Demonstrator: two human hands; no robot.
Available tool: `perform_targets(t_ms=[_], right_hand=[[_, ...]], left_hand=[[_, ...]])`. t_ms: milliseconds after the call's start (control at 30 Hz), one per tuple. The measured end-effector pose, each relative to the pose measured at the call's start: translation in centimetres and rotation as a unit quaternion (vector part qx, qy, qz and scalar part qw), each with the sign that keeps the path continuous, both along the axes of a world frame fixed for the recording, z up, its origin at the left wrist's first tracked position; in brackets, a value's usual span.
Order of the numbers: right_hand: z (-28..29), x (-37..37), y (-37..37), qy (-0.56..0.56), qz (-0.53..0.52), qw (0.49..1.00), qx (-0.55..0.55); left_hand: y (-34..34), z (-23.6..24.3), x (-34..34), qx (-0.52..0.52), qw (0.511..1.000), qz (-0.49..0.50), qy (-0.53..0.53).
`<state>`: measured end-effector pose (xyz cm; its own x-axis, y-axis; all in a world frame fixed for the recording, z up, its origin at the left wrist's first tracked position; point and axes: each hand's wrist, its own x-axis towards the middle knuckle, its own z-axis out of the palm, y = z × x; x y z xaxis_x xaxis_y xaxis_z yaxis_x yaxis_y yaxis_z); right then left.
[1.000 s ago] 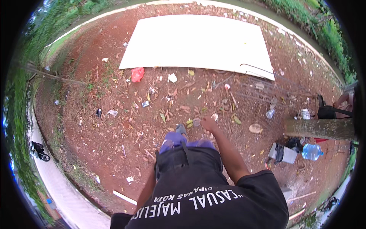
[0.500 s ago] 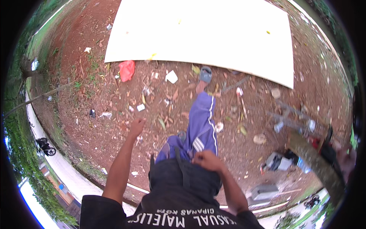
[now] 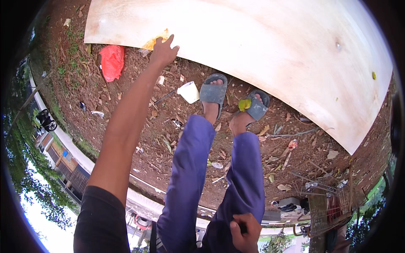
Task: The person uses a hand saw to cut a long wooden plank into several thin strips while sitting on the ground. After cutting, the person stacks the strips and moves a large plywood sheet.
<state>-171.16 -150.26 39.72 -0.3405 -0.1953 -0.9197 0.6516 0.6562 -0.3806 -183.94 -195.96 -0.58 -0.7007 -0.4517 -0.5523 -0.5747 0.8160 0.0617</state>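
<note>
A large white board (image 3: 253, 50) with brownish smears lies on the ground in front of my feet. My left hand (image 3: 164, 51) reaches out to its near edge, fingers spread and nothing seen in them. Beside those fingers is a yellow-orange patch (image 3: 155, 41) on the board; whether I touch it cannot be made out. My right hand (image 3: 245, 232) hangs low by my thigh, curled into a loose fist with nothing visible inside.
A red plastic bag (image 3: 112, 63) and a white container (image 3: 188, 92) lie near the board's edge. My sandals (image 3: 213, 93) stand close to it, a yellow-green leaf (image 3: 244, 104) on one. Litter and dry leaves cover the soil. A metal frame (image 3: 325, 185) stands at right.
I have moved up to the board, both feet now at its edge. My left arm has stretched forward to it, and its fingers have spread. The right hand stays low by my body.
</note>
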Motion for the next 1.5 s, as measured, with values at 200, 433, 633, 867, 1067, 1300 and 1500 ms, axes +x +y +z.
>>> perform_targets(t_ms=[200,433,633,867,1067,1300,1500], right_hand=[[-1.7,-0.3,-3.0,0.051,-0.094,0.994,0.025],[-1.6,-2.2,-6.5,0.002,-0.048,0.998,0.032],[-2.4,-1.9,-6.6,-0.011,-0.056,0.997,0.053],[-2.8,-2.1,-7.0,0.006,-0.070,0.996,0.055],[-2.9,-1.7,-6.3,-0.012,-0.069,0.997,0.036],[-3.1,0.3,-4.2,-0.019,-0.128,0.991,0.017],[-3.8,2.9,-3.0,-0.003,-0.124,0.992,-0.031]], left_hand=[[-2.7,-3.3,1.1,-0.077,0.995,-0.010,-0.065],[-5.7,0.7,11.7,-0.086,0.989,0.002,-0.117],[-7.2,-1.9,0.8,-0.032,0.968,-0.210,0.132],[-5.3,1.7,16.1,-0.099,0.968,-0.085,-0.214],[-5.2,-5.9,20.4,0.192,0.949,0.196,-0.159],[9.8,-6.7,7.1,0.478,0.618,0.620,0.072],[12.6,-10.1,6.4,0.479,0.500,0.719,0.059]])
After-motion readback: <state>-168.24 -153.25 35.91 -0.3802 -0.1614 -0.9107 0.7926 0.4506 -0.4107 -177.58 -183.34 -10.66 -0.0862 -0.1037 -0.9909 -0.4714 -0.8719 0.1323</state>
